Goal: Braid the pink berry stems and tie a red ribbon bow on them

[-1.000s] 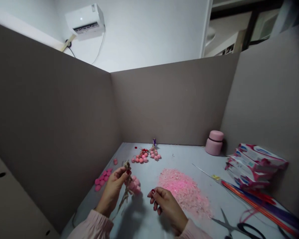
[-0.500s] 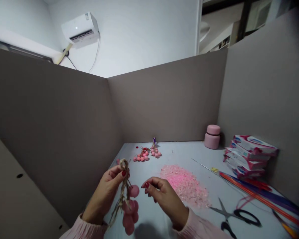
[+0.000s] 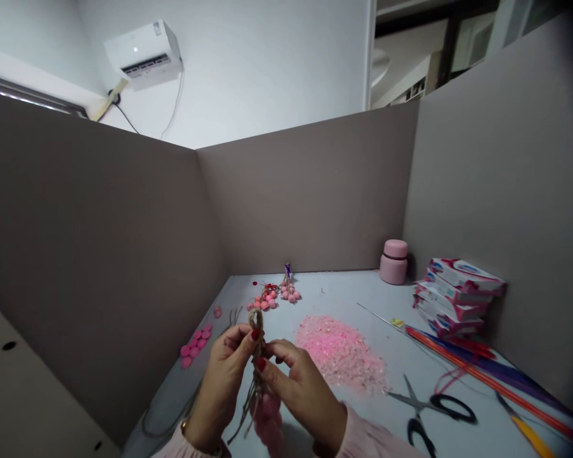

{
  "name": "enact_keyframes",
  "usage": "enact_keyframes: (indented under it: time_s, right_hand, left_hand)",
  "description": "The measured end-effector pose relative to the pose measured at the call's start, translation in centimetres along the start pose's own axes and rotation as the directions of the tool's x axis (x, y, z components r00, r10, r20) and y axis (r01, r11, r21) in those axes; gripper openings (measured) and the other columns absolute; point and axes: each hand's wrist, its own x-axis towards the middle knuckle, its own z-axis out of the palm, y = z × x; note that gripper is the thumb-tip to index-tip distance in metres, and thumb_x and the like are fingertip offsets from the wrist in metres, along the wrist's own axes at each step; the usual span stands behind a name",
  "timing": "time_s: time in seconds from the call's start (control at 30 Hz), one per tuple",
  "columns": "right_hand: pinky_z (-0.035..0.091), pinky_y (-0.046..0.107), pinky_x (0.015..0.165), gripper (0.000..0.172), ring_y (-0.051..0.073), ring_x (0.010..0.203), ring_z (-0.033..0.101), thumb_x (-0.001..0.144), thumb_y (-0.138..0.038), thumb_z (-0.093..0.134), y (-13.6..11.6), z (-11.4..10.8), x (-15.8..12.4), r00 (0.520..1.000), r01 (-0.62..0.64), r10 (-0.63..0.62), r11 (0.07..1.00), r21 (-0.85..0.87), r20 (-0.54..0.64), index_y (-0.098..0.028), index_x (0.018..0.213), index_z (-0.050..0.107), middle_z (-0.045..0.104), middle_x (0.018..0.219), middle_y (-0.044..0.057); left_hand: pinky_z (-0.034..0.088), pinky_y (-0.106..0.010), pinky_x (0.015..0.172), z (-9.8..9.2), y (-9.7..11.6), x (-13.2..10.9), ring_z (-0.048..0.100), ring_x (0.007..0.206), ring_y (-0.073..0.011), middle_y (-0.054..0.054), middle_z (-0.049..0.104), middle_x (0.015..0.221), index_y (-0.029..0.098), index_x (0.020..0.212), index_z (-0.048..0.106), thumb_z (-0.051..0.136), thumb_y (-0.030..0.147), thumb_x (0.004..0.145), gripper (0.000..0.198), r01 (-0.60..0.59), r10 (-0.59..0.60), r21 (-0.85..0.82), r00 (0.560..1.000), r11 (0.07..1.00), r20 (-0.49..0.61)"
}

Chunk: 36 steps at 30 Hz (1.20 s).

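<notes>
My left hand (image 3: 224, 372) is closed, pinching brown twine (image 3: 256, 318) just below the loop at its top. Pink balls (image 3: 268, 420) hang in a bunch from this twine, blurred at the lower edge, and loose twine ends dangle beside them. Close by on the right, my right hand (image 3: 303, 378) is closed, with thumb and fingers on the twine strands a little under the left fingertips. The bunch is held above the table, and my right hand partly covers the strands.
Two finished-looking ball bunches (image 3: 290, 292) lie at the back. Loose pink balls (image 3: 195, 346) are on the left. A heap of pink beads (image 3: 339, 356), scissors (image 3: 420, 407), coloured pipe cleaners (image 3: 482, 375), stacked boxes (image 3: 458, 296) and a pink jar (image 3: 394, 262) are to the right. Grey partitions (image 3: 305, 197) enclose the table.
My right hand has moved left and now closes on the twine. My left hand and the bunch have shifted right. The view has turned slightly, showing more loose pink balls on the left.
</notes>
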Motion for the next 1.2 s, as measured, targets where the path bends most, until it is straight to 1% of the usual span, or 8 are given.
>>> enact_keyframes:
  time_s: [0.17,0.3,0.37,0.5,0.6,0.7,1.1,1.2]
  right_hand:
    - [0.039,0.022,0.049,0.035,0.011,0.051,0.051,0.08,-0.045,0.051,-0.5,0.3,-0.1,0.989,-0.145,0.137,0.979,0.143,0.061,-0.013,0.068,0.059,0.055,0.06,0.001]
    - [0.032,0.02,0.039,0.041,0.008,0.041,0.046,0.07,-0.054,0.058,-0.1,0.7,-0.3,0.943,-0.328,0.279,0.874,0.359,0.183,-0.013,0.065,0.056,0.053,0.052,0.0]
    - [0.03,0.019,0.039,0.042,0.007,0.04,0.045,0.067,-0.055,0.061,0.1,0.8,-0.2,0.927,-0.372,0.309,0.834,0.408,0.212,-0.013,0.064,0.056,0.053,0.051,0.0]
    - [0.031,0.018,0.039,0.043,0.007,0.039,0.045,0.067,-0.055,0.061,0.6,0.8,-0.3,0.927,-0.371,0.312,0.846,0.383,0.208,-0.013,0.062,0.055,0.052,0.046,0.0]
    - [0.031,0.018,0.036,0.043,0.007,0.036,0.044,0.067,-0.056,0.06,0.6,0.6,-0.5,0.924,-0.372,0.309,0.859,0.352,0.224,-0.013,0.069,0.055,0.053,0.046,0.0]
    - [0.037,0.02,0.04,0.047,0.008,0.041,0.047,0.069,-0.058,0.057,0.1,0.5,-0.6,0.945,-0.295,0.203,0.867,0.402,0.256,-0.012,0.08,0.058,0.054,0.054,0.001]
    - [0.035,0.021,0.044,0.047,0.01,0.05,0.049,0.078,-0.057,0.046,0.0,1.1,-0.7,0.955,-0.251,0.202,0.939,0.235,0.216,-0.013,0.075,0.061,0.053,0.059,0.002]
    - [0.035,0.022,0.042,0.044,0.009,0.045,0.047,0.08,-0.055,0.044,-0.3,0.9,-0.7,0.95,-0.299,0.265,0.923,0.244,0.163,-0.013,0.077,0.058,0.057,0.063,0.004]
  left_hand:
    - [0.033,-0.016,0.046,0.3,-0.2,-0.3,0.04,0.048,-0.0057,0.007,0.05,0.054,0.017,0.066,0.056,0.063,0.031,0.074,0.018,0.043,-0.044,0.029,0.999,0.999,0.026]
    - [0.036,-0.016,0.053,-0.1,0.7,-0.3,0.045,0.059,-0.0076,0.003,0.055,0.068,0.019,0.093,0.061,0.064,0.031,0.074,0.023,0.041,-0.044,0.059,0.997,0.997,0.067]
    - [0.035,-0.016,0.05,-0.2,1.2,-0.1,0.043,0.057,-0.0074,0.003,0.056,0.067,0.018,0.092,0.062,0.065,0.031,0.073,0.024,0.034,-0.039,0.089,0.998,0.995,0.057]
    - [0.034,-0.015,0.047,-0.1,1.7,0.0,0.041,0.052,-0.0064,0.002,0.058,0.062,0.016,0.069,0.061,0.063,0.029,0.075,0.015,0.004,-0.006,0.127,1.0,0.992,0.015]
    - [0.035,-0.015,0.047,0.2,1.8,-0.2,0.043,0.052,-0.0065,0.002,0.058,0.06,0.016,0.067,0.061,0.062,0.03,0.075,0.016,0.016,-0.016,0.123,1.0,0.992,-0.001]
    - [0.034,-0.016,0.042,0.6,2.1,-0.6,0.041,0.047,-0.0067,0.003,0.052,0.054,0.015,0.066,0.06,0.063,0.035,0.073,0.021,0.078,-0.084,0.098,0.995,0.992,0.053]
    - [0.029,-0.015,0.028,1.4,2.2,-1.2,0.038,0.038,-0.0073,0.004,0.052,0.054,0.018,0.085,0.058,0.055,0.045,0.076,0.028,0.069,-0.067,0.165,0.998,0.984,-0.02]
    - [0.039,-0.019,0.037,0.9,2.2,-1.2,0.047,0.047,-0.0106,0.0,0.059,0.069,0.021,0.096,0.056,0.054,0.047,0.075,0.034,0.022,-0.011,0.226,0.999,0.974,-0.048]
